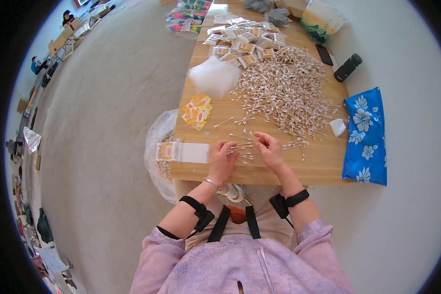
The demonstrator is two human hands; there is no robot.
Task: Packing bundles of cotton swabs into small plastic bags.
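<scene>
My left hand (222, 161) is closed on a small bunch of cotton swabs (243, 148), their tips fanning out to the right. Just across from it, my right hand (270, 151) is pinched, with a single cotton swab (251, 135) at its fingertips. A white card or box (194, 153) lies left of my left hand. Against its far end sits a clear pack of swabs (166, 151) with a yellow label, at the table's left edge. A few loose swabs (295, 144) lie beside my right hand. Beyond both hands spreads a big heap of swabs (291, 90).
Yellow label cards (198, 111) and clear plastic bags (214, 77) lie on the left of the wooden table (323, 166). Filled packs (245, 41) are piled farther back. Along the right are a phone (324, 55), a black bottle (348, 67) and a blue flowered pouch (365, 137).
</scene>
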